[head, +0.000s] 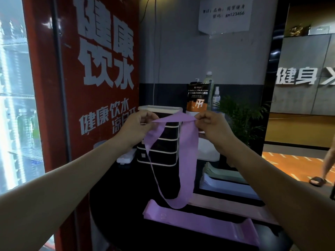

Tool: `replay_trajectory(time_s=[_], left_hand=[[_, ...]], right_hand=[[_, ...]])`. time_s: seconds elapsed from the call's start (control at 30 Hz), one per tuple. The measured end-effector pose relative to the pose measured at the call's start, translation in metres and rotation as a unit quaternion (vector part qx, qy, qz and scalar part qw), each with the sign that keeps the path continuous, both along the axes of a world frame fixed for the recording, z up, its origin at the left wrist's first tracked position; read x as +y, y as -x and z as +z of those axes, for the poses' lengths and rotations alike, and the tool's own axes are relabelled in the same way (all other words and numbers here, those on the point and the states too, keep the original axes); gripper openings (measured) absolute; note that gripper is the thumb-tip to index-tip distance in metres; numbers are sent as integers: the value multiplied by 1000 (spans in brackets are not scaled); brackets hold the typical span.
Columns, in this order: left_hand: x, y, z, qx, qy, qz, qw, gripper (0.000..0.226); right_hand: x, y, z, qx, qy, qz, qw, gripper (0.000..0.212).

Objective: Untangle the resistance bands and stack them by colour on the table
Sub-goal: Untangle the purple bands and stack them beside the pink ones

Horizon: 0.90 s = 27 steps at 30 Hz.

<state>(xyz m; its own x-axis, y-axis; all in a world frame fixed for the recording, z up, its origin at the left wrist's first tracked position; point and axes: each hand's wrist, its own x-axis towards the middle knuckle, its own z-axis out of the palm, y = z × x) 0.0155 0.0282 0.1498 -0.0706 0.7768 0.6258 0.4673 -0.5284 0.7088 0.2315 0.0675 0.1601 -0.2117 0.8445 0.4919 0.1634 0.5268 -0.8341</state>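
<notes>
A purple resistance band (186, 160) hangs as a twisted loop in the air above the black table (123, 205). My left hand (139, 126) pinches its top left end and my right hand (210, 126) pinches its top right end, stretching the top edge between them. The loop's bottom dangles just over a stack of flat purple bands (199, 221) lying on the table. To the right lie a pale pink band (226, 201), a light blue band (228, 187) and a pale green band (224, 173), each flat, partly hidden by my right forearm.
A black-and-white drawer unit (159, 142) stands at the back of the table, with a white power strip (126, 156) beside it. Bottles, a pouch (197, 98) and a potted plant (243, 116) sit behind. A red vending machine (81, 87) lies left. A person's leg in a slipper (324, 171) stands at right.
</notes>
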Motion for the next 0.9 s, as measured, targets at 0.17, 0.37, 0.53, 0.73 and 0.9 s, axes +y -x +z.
replay_trajectory(time_s=[0.17, 0.37, 0.53, 0.73, 0.9], left_hand=[[-2, 1, -3, -69, 88, -72, 991, 13], [-6, -2, -5, -85, 158, -98, 979, 17], [-11, -7, -4, -137, 193, -88, 967, 19], [-8, -23, 4, -206, 182, -157, 949, 14], [-4, -40, 13, -232, 165, -201, 937, 19]], right_hand=[[-7, -13, -2, 0, 70, 56, 996, 26], [-6, -20, -5, 9, 53, 14, 998, 30], [-5, -27, -9, -45, 40, -2, 998, 27], [-26, -11, -4, -140, -166, -27, 976, 11], [-32, 11, 6, -236, -300, -41, 923, 23]])
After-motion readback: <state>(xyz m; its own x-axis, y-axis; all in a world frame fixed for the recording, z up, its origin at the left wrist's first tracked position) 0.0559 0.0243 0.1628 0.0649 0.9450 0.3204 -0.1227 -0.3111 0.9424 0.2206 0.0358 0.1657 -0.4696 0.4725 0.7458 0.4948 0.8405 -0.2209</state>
